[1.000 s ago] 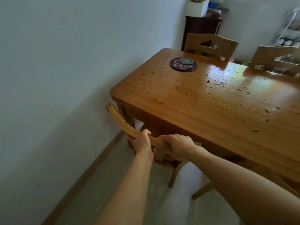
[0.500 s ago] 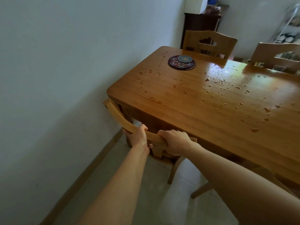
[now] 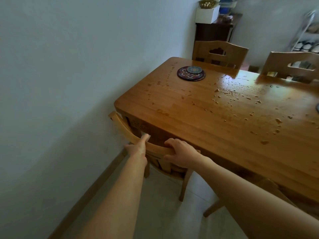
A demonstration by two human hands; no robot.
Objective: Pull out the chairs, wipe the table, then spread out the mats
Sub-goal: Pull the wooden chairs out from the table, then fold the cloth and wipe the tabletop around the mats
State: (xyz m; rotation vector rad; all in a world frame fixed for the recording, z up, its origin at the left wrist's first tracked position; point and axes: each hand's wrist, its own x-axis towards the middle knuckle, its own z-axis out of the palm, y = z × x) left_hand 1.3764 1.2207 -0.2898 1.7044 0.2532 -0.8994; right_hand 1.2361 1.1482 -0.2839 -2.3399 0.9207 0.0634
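- Two hands of mine sit on the near chair [image 3: 120,125] at lower centre: the right hand [image 3: 181,155] curls over its curved top rail.
- My left hand [image 3: 137,149], just left of it, lays a straight thumb on the rail; its other fingers are hidden.
- Stacked mats [image 3: 191,73] lie well beyond, on the wet worktop [image 3: 224,131], upper centre.

Both hands are on the curved top rail of the near chair [image 3: 131,135], which is tucked under the near-left corner of the wooden desk [image 3: 215,121]. The right hand [image 3: 181,154] curls over the rail; the left hand [image 3: 138,148] has its thumb laid along it. Water drops [image 3: 229,99] dot the desk. Stacked round mats [image 3: 191,73] lie near the far-left corner. Two more chairs [image 3: 220,52] stand along the far side.
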